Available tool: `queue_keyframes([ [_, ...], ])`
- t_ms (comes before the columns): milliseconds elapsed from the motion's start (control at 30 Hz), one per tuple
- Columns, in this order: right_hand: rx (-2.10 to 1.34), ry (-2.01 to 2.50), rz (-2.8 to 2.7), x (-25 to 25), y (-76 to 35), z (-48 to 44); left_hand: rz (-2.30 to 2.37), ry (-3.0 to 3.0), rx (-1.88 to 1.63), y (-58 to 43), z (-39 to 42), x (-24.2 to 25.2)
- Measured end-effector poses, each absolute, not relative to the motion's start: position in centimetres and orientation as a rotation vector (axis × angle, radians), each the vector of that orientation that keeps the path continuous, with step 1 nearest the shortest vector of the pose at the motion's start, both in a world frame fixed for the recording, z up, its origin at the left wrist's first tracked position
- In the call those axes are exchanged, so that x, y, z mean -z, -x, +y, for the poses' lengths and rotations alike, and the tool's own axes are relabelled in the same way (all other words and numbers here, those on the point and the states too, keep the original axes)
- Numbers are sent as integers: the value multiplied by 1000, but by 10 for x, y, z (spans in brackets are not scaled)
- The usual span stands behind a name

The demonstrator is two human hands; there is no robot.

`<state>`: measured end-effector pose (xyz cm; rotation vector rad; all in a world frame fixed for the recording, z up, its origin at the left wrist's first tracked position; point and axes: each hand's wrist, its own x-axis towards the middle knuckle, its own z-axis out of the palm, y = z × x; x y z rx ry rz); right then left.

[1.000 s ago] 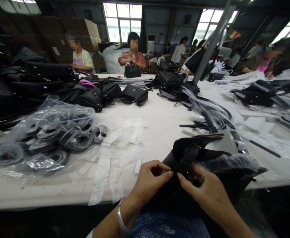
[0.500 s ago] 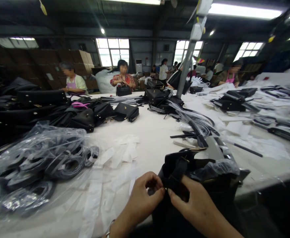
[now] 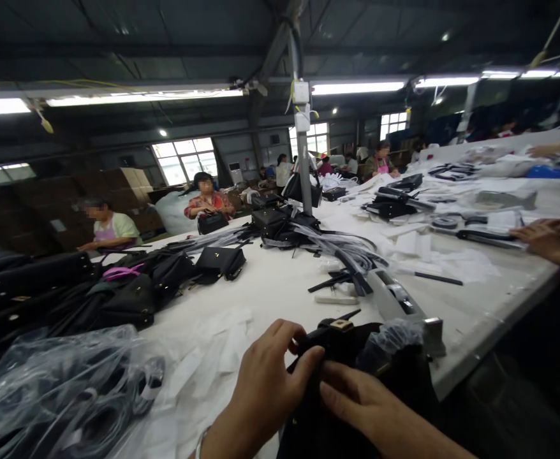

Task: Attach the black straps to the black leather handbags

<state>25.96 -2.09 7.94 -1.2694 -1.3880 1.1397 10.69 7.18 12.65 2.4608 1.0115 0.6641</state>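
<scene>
A black handbag [image 3: 351, 357] with a small gold clasp and a clear plastic wrap on one side rests at the near edge of the white table [image 3: 280, 287]. My left hand [image 3: 265, 382] grips its upper left part, thumb pressed against the black material. My right hand [image 3: 361, 398] lies on the bag's front, fingers closed against it, just right of my left thumb. Both hands are low in the head view.
A clear plastic bag of coiled straps [image 3: 55, 395] lies at the left. Black bags [image 3: 131, 287] are piled beyond it; white paper strips [image 3: 222, 338] lie between. Black straps [image 3: 342, 261] and a metal post [image 3: 303, 159] stand mid-table. Another person's hand [image 3: 548, 239] rests at the right edge. Several people sit far off.
The camera has tilted up and turned, showing more ceiling. My hands and the bag sit lower in view, and my left hand now wraps the bag's top instead of pinching.
</scene>
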Motion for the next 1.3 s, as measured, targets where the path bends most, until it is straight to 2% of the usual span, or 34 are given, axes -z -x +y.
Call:
queue_keyframes([
  [100, -667, 1357, -1666, -67, -255, -25, 1055, -2565, -474, -111, 69, -134],
  [300, 476, 1349, -1943, -55, -253, -20, 967, -2473, -575, -108, 64, -152],
  [367, 682, 1299, -1934, -59, -255, -18, 917, -2373, -565, -108, 63, -156],
  [467, 775, 1222, -1872, -64, -259, -21, 891, -2221, -532, -107, 66, -155],
  [533, 727, 1162, -1852, -64, -261, -26, 869, -2054, -507, -105, 71, -150],
  [600, 524, 1151, -1832, -63, -263, -33, 809, -1836, -503, -100, 74, -146],
  [700, -233, 1220, -1680, -67, -260, -40, 675, -1576, -534, -94, 73, -145],
  [800, -1142, 1006, -1190, -78, -252, -39, 561, -1482, -537, -91, 64, -147],
  [900, -1595, 577, -594, -87, -243, -31, 560, -1460, -580, -91, 54, -146],
  [967, -1592, 420, -332, -90, -241, -25, 572, -1442, -612, -90, 50, -145],
  [1067, -1406, 369, -174, -97, -243, -21, 555, -1410, -604, -87, 48, -143],
  [1300, -1291, 671, -444, -125, -250, -27, 542, -1427, -542, -85, 48, -149],
])
